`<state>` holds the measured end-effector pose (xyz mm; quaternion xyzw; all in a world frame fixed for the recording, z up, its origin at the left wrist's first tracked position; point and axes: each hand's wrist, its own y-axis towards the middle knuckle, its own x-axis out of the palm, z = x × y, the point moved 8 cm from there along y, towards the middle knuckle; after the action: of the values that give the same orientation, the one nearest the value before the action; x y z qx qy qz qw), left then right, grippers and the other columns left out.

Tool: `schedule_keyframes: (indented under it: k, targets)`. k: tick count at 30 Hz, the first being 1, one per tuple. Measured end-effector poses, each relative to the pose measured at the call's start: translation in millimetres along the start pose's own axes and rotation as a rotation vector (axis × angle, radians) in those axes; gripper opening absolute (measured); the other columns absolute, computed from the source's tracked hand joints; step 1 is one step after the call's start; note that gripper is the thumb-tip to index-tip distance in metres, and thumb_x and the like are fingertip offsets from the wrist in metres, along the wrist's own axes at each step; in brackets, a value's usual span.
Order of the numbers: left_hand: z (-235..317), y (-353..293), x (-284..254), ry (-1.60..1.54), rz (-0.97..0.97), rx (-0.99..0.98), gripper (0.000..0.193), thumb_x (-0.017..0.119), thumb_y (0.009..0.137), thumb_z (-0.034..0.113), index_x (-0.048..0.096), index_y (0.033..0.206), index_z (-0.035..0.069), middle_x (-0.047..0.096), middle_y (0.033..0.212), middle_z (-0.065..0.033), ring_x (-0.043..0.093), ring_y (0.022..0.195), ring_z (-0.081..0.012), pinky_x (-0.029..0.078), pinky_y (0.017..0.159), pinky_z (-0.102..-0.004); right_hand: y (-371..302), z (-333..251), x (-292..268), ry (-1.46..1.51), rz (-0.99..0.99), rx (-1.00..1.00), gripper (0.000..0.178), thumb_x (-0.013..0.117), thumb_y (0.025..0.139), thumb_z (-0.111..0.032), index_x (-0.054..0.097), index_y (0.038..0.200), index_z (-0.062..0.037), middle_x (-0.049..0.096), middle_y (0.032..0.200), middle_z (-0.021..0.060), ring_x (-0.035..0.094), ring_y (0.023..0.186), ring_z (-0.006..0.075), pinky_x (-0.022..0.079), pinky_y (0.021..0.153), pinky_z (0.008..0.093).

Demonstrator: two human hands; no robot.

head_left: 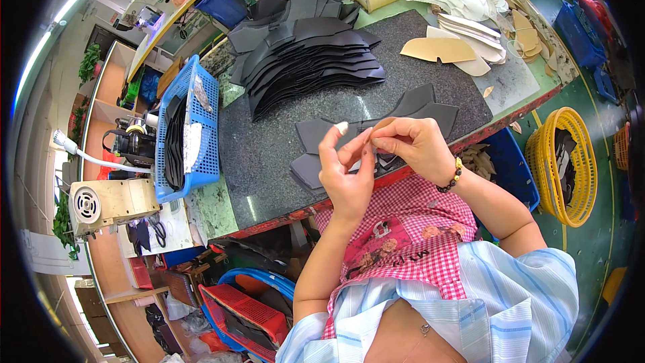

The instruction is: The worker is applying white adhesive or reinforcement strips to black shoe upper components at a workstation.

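My left hand point(347, 173) and my right hand point(415, 144) meet above the near edge of the dark bench. The fingertips of both pinch together at one spot, and whatever lies between them is too small to make out. A white covering point(342, 128) sits on the tip of my raised left index finger. Below my hands lie flat dark-grey cut pieces point(312, 136), partly hidden by them. Another grey piece point(430, 104) reaches out behind my right hand. Farther back rises a large fanned stack of similar dark pieces point(312, 60).
A blue basket point(209, 128) with dark pieces stands on the bench's left, near a cream machine point(111, 205). Beige and white shaped pieces point(440, 49) lie at the back right. A yellow basket point(584, 154) and a blue bin point(517, 161) stand right of the bench.
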<state>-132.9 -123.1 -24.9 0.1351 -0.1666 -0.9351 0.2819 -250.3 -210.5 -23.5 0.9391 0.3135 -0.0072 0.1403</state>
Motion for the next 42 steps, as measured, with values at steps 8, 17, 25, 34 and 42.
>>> schedule_keyframes:
  k: [8, 17, 25, 34, 42]
  targets:
    - [49.5, -11.5, 1.0, 0.295, 0.016, 0.424, 0.043, 0.061, 0.085, -0.009, 0.04, 0.121, -0.001, 0.068, 0.106, -0.0207, 0.069, 0.089, -0.0199, 0.056, 0.075, -0.0281, -7.0, -6.9, 7.5, 0.485, -0.26, 0.45, 0.018, 0.068, 0.087, -0.011, 0.069, 0.096, 0.0047, 0.069, 0.083, 0.0086, 0.064, 0.068, 0.0076, 0.054, 0.063, 0.0213]
    - [-19.8, -22.7, 4.2, -0.788, -0.04, -0.497, 0.039, 0.062, 0.088, -0.003, 0.043, 0.12, 0.008, 0.067, 0.094, -0.0126, 0.068, 0.083, -0.0185, 0.06, 0.07, -0.0313, -50.1, 45.8, 15.8, 1.163, -0.12, 0.619, 0.007, 0.053, 0.075, -0.014, 0.05, 0.072, -0.0079, 0.045, 0.066, -0.0033, 0.037, 0.055, 0.0079, 0.032, 0.056, 0.0248]
    - [-11.6, -19.6, -24.7, -0.462, 0.051, -0.538, 0.039, 0.062, 0.087, -0.004, 0.041, 0.119, 0.006, 0.068, 0.091, -0.0152, 0.068, 0.084, -0.0179, 0.059, 0.073, -0.0305, -136.9, 90.9, -120.4, -0.139, -0.199, 0.903, 0.029, 0.059, 0.07, -0.019, 0.061, 0.095, -0.0048, 0.063, 0.085, 0.0105, 0.058, 0.063, 0.0193, 0.047, 0.058, 0.0285]
    - [43.7, -1.7, 5.0, -0.283, -0.446, -0.048, 0.102, 0.087, 0.063, 0.039, 0.029, 0.14, 0.005, 0.051, 0.126, -0.0192, 0.055, 0.111, -0.0233, 0.049, 0.084, -0.0329, -82.1, 1.3, -11.8, 0.707, -0.212, 0.558, 0.038, 0.062, 0.091, -0.017, 0.058, 0.124, 0.0009, 0.065, 0.113, 0.0126, 0.061, 0.105, 0.016, 0.048, 0.092, 0.0328]
    - [-49.9, 39.2, -17.9, -0.019, -0.466, -0.432, 0.058, 0.077, 0.076, 0.004, 0.042, 0.123, 0.006, 0.061, 0.07, -0.0023, 0.052, 0.054, -0.0038, 0.035, 0.045, -0.0186, -13.4, 19.8, -18.1, -0.56, 0.125, -0.064, 0.029, 0.056, 0.092, -0.012, 0.06, 0.118, 0.0001, 0.061, 0.115, 0.017, 0.059, 0.101, 0.034, 0.049, 0.086, 0.0377]
